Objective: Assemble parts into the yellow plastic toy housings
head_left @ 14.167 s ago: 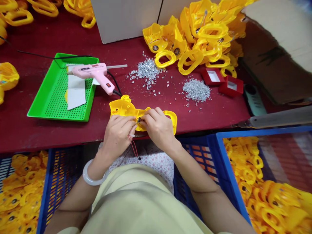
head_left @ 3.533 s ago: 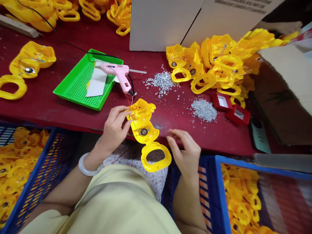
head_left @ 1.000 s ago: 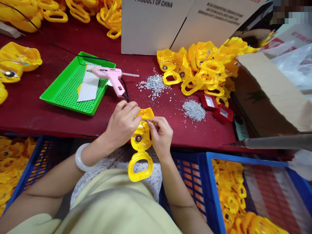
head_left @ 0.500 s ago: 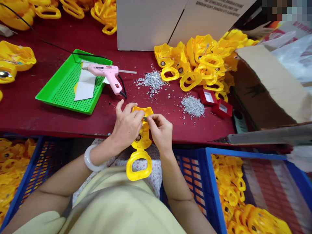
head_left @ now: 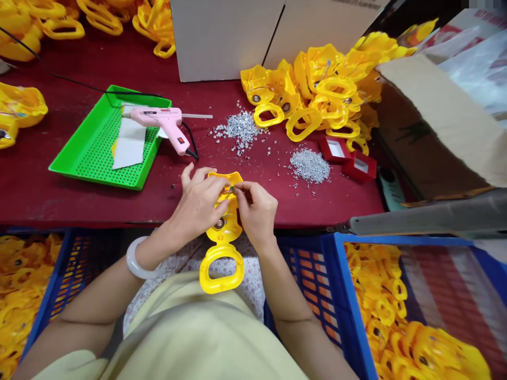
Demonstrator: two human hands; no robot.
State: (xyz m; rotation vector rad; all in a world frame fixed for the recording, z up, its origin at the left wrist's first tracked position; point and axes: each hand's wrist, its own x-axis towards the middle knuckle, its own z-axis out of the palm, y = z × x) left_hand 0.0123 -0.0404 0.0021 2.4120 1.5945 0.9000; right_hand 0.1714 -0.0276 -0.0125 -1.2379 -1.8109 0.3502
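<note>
A yellow plastic shell with a loop handle [head_left: 222, 232] lies at the table's front edge, its hollow side up and the handle hanging towards my lap. My left hand [head_left: 203, 199] is bent over its left side, thumb and forefinger closed on the shell near its upper part. From the right, my right hand [head_left: 257, 211] pinches a tiny green piece, which looks like a small circuit board [head_left: 232, 188], inside the shell. My fingertips partly cover it. A round metallic part [head_left: 219, 222] sits lower in the shell.
A pink glue gun [head_left: 170, 124] rests on a green tray [head_left: 99, 177]. Small silvery pieces [head_left: 241, 129] and a heap of screws [head_left: 311, 164] lie beyond my hands. More yellow shells [head_left: 317, 95] are piled by a large box [head_left: 225, 42]. Blue crates [head_left: 338, 264] flank my lap.
The view has shifted slightly, so most things appear further left. Both hands remain at the shell; my right fingers have straightened a little over the green piece.
</note>
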